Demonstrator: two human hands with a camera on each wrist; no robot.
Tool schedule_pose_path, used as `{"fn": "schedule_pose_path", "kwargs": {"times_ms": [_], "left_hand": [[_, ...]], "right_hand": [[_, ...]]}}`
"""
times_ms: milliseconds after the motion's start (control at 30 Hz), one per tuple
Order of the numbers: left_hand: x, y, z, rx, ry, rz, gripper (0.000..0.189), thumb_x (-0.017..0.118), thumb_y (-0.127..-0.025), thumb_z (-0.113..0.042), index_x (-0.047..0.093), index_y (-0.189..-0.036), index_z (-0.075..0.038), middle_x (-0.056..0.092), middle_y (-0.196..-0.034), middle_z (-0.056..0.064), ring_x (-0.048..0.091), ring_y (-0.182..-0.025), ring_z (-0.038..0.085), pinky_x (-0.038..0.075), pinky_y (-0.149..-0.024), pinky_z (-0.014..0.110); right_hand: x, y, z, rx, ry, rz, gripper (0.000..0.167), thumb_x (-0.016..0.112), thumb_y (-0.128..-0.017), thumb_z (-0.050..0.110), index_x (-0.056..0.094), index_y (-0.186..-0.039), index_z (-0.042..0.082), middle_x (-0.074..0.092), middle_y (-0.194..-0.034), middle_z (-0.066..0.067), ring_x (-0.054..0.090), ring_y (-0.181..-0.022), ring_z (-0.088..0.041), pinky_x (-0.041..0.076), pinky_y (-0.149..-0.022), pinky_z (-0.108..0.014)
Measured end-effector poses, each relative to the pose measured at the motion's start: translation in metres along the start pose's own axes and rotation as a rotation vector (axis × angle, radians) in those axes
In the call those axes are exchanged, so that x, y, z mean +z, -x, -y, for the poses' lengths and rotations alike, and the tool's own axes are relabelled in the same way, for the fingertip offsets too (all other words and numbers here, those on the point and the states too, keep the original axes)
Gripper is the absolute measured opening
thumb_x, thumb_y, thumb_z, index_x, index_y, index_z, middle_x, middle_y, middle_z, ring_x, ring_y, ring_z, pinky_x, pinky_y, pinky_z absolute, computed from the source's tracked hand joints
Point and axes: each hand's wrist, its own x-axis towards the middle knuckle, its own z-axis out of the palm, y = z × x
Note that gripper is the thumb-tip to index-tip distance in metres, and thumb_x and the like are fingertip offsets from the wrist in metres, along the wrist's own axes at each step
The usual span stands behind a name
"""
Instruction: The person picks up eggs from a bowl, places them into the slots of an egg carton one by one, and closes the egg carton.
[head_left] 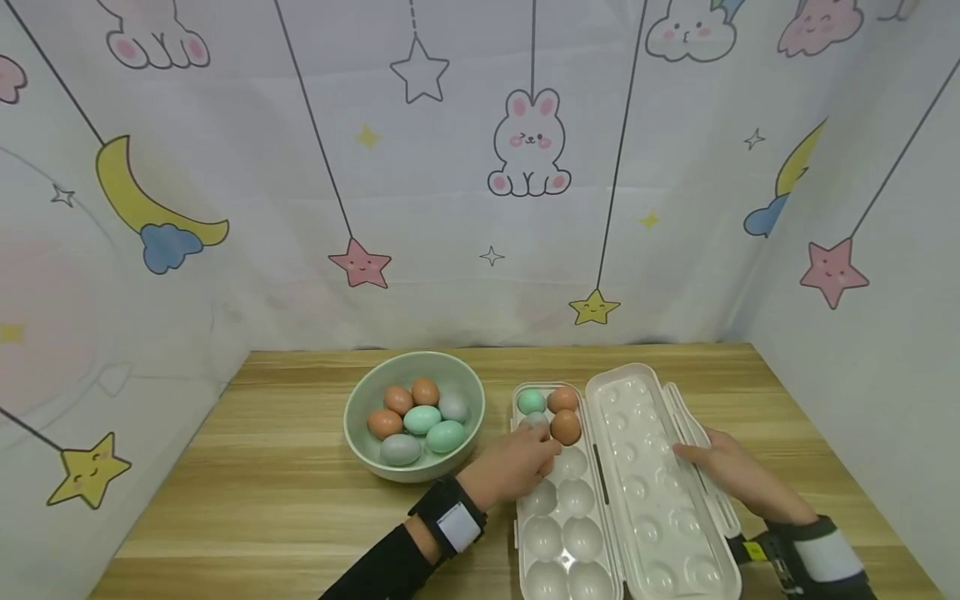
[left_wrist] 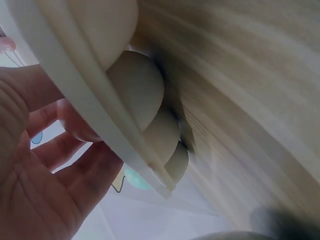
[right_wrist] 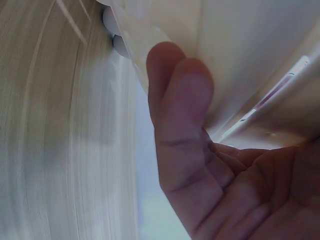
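Note:
A cream plastic egg carton (head_left: 542, 537) lies unfolded on the table, its lid (head_left: 651, 467) laid back to the right. My left hand (head_left: 513, 462) reaches over the left column, fingers curled around a grey egg (head_left: 535, 419) in the second row. The left wrist view shows the thumb and fingers at the carton's rim, around an egg (left_wrist: 75, 122). A green egg (head_left: 532, 402) and two brown eggs (head_left: 566, 427) sit in nearby cups. My right hand (head_left: 738, 471) grips the lid's outer flap (head_left: 686, 425), thumb on top and the other fingers mostly hidden.
Left of the carton stands a pale green bowl (head_left: 356, 433) with several brown, green and grey eggs (head_left: 422, 419). The wooden table (head_left: 285, 483) meets printed curtain walls at the back and sides. Several cups nearer the front hold no eggs.

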Motion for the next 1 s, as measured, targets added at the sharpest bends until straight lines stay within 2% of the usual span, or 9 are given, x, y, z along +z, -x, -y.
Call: {"fn": "schedule_pose_path", "kwargs": {"times_ms": [167, 500, 667, 767, 867, 1000], "left_hand": [[0.001, -0.001, 0.0, 0.009, -0.042, -0.021, 0.013, 0.066, -0.086, -0.013, 0.055, -0.082, -0.019, 0.041, -0.078, -0.006, 0.04, -0.074, 0.012, 0.03, -0.057, 0.017], [-0.001, -0.001, 0.0, 0.013, -0.073, -0.06, 0.016, 0.067, -0.084, -0.012, 0.054, -0.078, -0.019, 0.042, -0.079, -0.004, 0.041, -0.073, 0.011, 0.031, -0.059, 0.018], [-0.005, 0.001, 0.001, 0.004, -0.05, -0.065, 0.014, 0.068, -0.083, -0.013, 0.055, -0.08, -0.018, 0.045, -0.082, -0.004, 0.043, -0.073, 0.012, 0.033, -0.06, 0.019], [-0.01, 0.006, 0.003, -0.02, -0.02, -0.061, 0.012, 0.068, -0.084, -0.016, 0.058, -0.09, -0.016, 0.047, -0.089, -0.001, 0.044, -0.07, 0.012, 0.034, -0.057, 0.019], [-0.019, 0.013, 0.006, -0.07, -0.002, -0.062, 0.02, 0.068, -0.085, -0.022, 0.059, -0.102, -0.015, 0.051, -0.1, 0.005, 0.049, -0.071, 0.014, 0.039, -0.057, 0.021], [-0.035, 0.024, 0.014, -0.161, -0.006, -0.06, 0.032, 0.065, -0.087, -0.023, 0.06, -0.116, -0.013, 0.055, -0.115, 0.013, 0.057, -0.093, 0.025, 0.049, -0.07, 0.033]], "right_hand": [[0.0, 0.0, 0.0, 0.004, -0.001, 0.001, 0.061, 0.042, -0.099, 0.015, 0.011, -0.143, -0.014, 0.062, -0.097, -0.019, 0.066, -0.078, -0.031, 0.054, -0.064, -0.043], [-0.001, 0.0, 0.0, 0.0, 0.007, 0.011, 0.061, 0.042, -0.099, 0.015, 0.011, -0.142, -0.016, 0.062, -0.095, -0.019, 0.066, -0.077, -0.032, 0.055, -0.063, -0.043], [0.0, 0.0, 0.0, 0.005, 0.015, -0.001, 0.061, 0.042, -0.099, 0.015, 0.012, -0.143, -0.015, 0.061, -0.1, -0.021, 0.066, -0.079, -0.031, 0.055, -0.064, -0.043], [0.0, 0.0, -0.001, 0.008, 0.014, -0.001, 0.061, 0.042, -0.099, 0.015, 0.012, -0.143, -0.014, 0.061, -0.102, -0.021, 0.066, -0.08, -0.031, 0.055, -0.064, -0.043], [0.0, 0.0, -0.002, 0.011, 0.011, 0.002, 0.061, 0.042, -0.099, 0.015, 0.011, -0.144, -0.014, 0.061, -0.101, -0.022, 0.066, -0.08, -0.032, 0.054, -0.064, -0.043], [-0.001, -0.001, -0.003, 0.015, 0.014, -0.003, 0.061, 0.042, -0.099, 0.015, 0.011, -0.144, -0.013, 0.061, -0.101, -0.022, 0.066, -0.08, -0.032, 0.054, -0.064, -0.043]]}}
